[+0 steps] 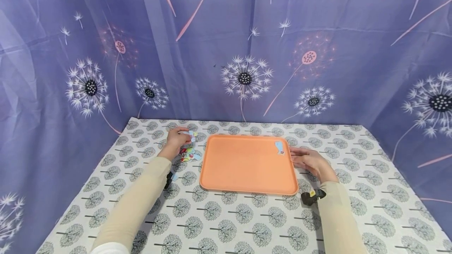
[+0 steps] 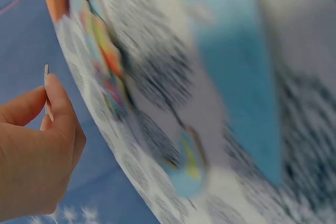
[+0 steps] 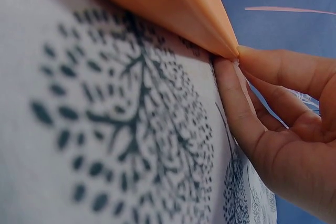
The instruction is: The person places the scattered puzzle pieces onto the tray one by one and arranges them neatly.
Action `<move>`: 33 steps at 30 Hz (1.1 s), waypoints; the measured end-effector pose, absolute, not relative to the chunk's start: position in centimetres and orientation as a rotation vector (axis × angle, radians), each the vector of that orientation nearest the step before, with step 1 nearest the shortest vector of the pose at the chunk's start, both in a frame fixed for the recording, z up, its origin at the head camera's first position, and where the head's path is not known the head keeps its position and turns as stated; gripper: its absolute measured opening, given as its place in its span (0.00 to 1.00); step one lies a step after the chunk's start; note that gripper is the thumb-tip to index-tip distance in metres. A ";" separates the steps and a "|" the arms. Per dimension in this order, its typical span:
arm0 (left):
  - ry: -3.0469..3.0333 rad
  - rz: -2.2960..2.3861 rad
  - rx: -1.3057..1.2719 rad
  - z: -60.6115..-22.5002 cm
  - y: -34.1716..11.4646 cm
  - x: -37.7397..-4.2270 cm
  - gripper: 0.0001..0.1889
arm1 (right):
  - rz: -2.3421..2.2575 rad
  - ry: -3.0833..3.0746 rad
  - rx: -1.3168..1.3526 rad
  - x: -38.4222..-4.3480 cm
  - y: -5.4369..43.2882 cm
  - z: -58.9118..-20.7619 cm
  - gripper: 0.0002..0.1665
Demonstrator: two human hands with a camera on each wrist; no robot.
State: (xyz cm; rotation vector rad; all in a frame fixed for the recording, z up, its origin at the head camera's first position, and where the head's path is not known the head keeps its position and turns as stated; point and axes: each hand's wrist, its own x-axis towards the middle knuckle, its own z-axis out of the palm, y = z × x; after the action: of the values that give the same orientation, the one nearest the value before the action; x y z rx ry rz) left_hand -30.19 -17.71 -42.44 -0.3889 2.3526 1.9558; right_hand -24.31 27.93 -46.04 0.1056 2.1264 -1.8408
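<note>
With left hand [image 1: 176, 140] we pinch flat light-blue piece [image 1: 192, 134]; right hand [image 1: 310, 161] grips orange, rectangular, plastic-looking tray [image 1: 243, 164] by edge. Pickup step, likely; next move calls for steady tray.

Table [image 1: 226, 228] was covered by white cloth [image 1: 353, 195], dark tree print. Orange rectangular tray [image 1: 247, 164] sat on it; colourful puzzle pieces [image 1: 190, 155] lay bunched just left of tray, one light-blue piece [image 1: 175, 176] nearer the viewer, partly hidden.
</note>
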 end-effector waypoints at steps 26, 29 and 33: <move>2.201 2.068 -0.202 -41.8 -5.0 -32.3 0.15 | -1.847 2.131 0.116 -24.1 27.8 -45.9 0.36; 2.202 2.051 -0.206 -41.3 -3.9 -31.8 0.17 | -1.840 2.138 0.101 -24.2 27.8 -45.9 0.36; 2.188 2.053 -0.199 -41.2 -2.6 -31.4 0.18 | -1.829 2.141 0.105 -24.1 27.8 -46.0 0.36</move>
State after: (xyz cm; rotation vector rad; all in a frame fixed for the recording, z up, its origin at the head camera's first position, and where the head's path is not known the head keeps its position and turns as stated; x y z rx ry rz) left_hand -31.36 -2.59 -41.16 -0.1989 2.1884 2.0528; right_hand -24.13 27.79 -46.00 0.1049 2.1415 -1.8290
